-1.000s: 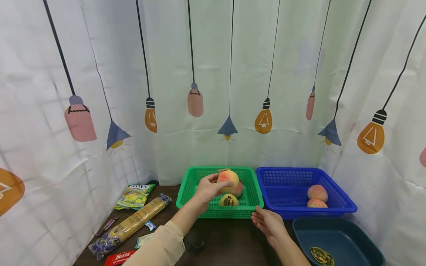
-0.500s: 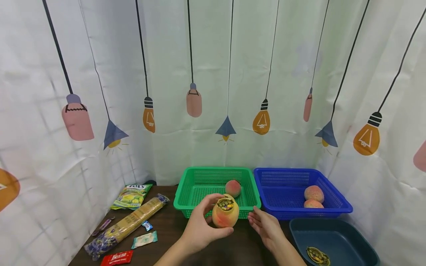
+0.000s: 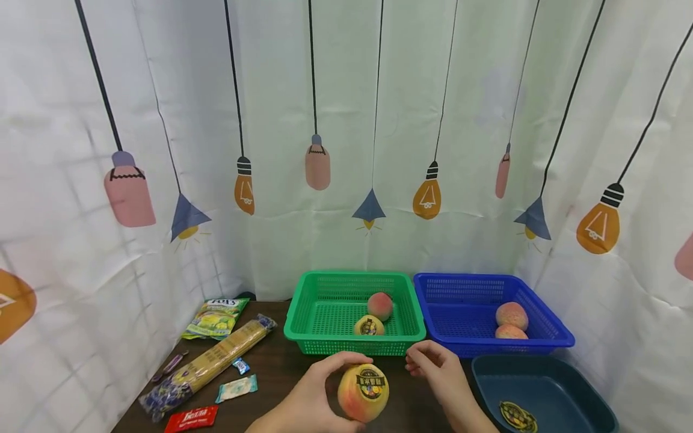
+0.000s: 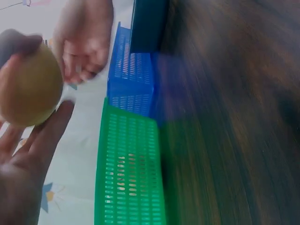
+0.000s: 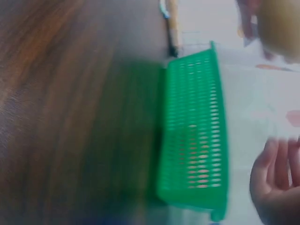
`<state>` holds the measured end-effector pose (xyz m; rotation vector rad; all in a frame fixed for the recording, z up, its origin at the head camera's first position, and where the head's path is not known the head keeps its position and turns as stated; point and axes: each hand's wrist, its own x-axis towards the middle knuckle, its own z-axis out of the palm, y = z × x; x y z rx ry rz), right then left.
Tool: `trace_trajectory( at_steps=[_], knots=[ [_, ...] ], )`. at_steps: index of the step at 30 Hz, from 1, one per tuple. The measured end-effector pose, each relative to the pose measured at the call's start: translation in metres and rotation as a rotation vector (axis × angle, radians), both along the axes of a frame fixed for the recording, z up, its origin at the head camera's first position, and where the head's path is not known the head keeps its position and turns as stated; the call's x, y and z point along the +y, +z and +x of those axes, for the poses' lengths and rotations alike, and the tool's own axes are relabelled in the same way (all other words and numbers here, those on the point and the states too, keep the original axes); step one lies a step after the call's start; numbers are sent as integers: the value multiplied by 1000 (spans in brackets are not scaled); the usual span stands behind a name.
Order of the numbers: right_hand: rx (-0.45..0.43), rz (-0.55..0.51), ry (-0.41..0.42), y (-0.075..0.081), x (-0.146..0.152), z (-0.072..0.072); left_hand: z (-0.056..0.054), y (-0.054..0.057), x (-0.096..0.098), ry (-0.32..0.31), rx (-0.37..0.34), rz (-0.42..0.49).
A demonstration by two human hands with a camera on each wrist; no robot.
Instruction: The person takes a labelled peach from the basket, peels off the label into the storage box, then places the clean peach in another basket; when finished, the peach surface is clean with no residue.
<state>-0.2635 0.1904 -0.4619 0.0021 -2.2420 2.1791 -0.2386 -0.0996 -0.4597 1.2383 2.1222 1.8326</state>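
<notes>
My left hand holds a yellow-pink peach between thumb and fingers, in front of the green basket. A round dark-and-gold sticker on the peach faces the head camera. In the left wrist view, the peach is blurred and its sticker is out of sight. Just right of it, my right hand hovers by the basket's front right corner, fingers loosely curled around nothing. Inside the green basket are a reddish peach and a yellow one bearing a similar sticker.
Right of the green basket stands a blue basket with two peaches. A dark teal tray in front holds a loose round sticker. At left lie a spaghetti pack, a candy bag and several wrapped sweets.
My left hand has lifted the peach out of the green basket and brought it closer; its sticker has turned toward the head camera. My right hand has come off the basket rim.
</notes>
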Motion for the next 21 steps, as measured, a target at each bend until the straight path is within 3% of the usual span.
trace_trajectory(
  at_steps=[6,9,12,14,16,19,21],
  knots=[
    [331,198,265,24,5,34,1,3,-5,-300,-228,20],
    [554,233,382,28,5,44,3,3,-5,-416,-293,64],
    [730,228,446,29,2,52,4,-1,-5,-520,-333,117],
    [788,231,466,31,-2,55,6,-3,-5,-579,-378,144],
    [792,247,477,33,-5,58,8,-3,-5,-614,-425,148],
    [772,262,496,34,-8,60,13,-1,-4,-641,-498,145],
    [772,270,499,34,-9,61,15,0,-3,-648,-503,142]
  ],
)
